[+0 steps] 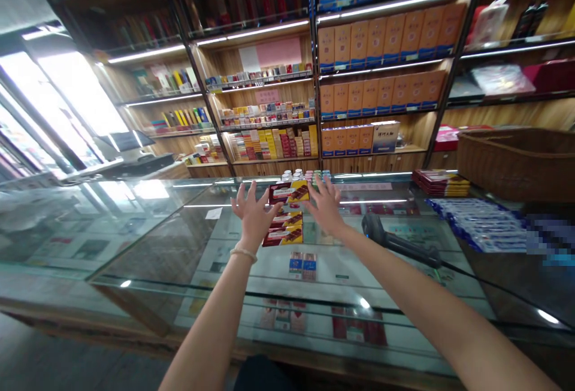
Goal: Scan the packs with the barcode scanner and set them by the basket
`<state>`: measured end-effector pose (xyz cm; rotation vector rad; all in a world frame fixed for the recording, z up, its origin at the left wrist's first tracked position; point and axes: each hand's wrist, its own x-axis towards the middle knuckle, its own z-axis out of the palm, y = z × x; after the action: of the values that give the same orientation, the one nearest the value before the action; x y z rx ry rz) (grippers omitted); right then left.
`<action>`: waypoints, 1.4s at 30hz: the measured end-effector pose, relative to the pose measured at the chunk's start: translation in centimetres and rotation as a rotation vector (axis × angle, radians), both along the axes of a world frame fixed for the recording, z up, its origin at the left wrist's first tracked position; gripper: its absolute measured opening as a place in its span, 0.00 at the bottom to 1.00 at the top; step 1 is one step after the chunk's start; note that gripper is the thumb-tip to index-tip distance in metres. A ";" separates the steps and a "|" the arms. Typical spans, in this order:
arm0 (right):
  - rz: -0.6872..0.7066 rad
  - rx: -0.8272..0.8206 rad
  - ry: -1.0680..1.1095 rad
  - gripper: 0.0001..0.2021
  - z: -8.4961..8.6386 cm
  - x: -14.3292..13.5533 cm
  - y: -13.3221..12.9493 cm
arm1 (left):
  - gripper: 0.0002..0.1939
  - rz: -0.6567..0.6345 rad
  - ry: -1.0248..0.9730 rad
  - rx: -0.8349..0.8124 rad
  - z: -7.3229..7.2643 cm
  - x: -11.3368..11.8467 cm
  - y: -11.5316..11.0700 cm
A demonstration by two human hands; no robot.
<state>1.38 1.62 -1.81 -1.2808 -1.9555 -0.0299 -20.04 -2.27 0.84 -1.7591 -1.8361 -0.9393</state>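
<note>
On the glass counter, a dark red and yellow chocolate-type box [288, 192] stands between my hands. My left hand [254, 211] is at its left end, fingers spread, with the thumb near its lower edge. At the right end is my right hand [326, 204], its fingers apart and their tips close to the box. Neither hand is wrapped round it; whether they touch it is hard to tell. Nearer to me lie similar boxes [283, 236] in a short column. Small white, pink and green bottles [297, 175] stand just behind the upright box.
A black handheld scanner [399, 241] with a cable lies right of my right forearm. Further right are stacked red packets [441, 182], blue-white packets [480, 223] and a wicker basket [516, 163]. Shelves of boxes [377, 94] stand behind the counter.
</note>
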 end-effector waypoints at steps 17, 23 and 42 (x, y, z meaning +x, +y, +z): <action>-0.244 0.240 0.131 0.25 4.5 12.7 0.1 | 0.30 -0.123 -0.111 0.159 4.5 14.4 2.2; -0.303 0.276 0.154 0.25 3.0 17.9 0.6 | 0.28 -0.199 -0.116 0.187 3.1 19.7 3.7; -0.277 0.286 0.164 0.24 0.1 22.5 0.3 | 0.28 -0.264 -0.120 0.145 0.5 23.1 4.4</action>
<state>23.89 1.97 -1.74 -1.3070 -1.5600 -0.3212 3.04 2.11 1.35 -1.9202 -1.5835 -1.2703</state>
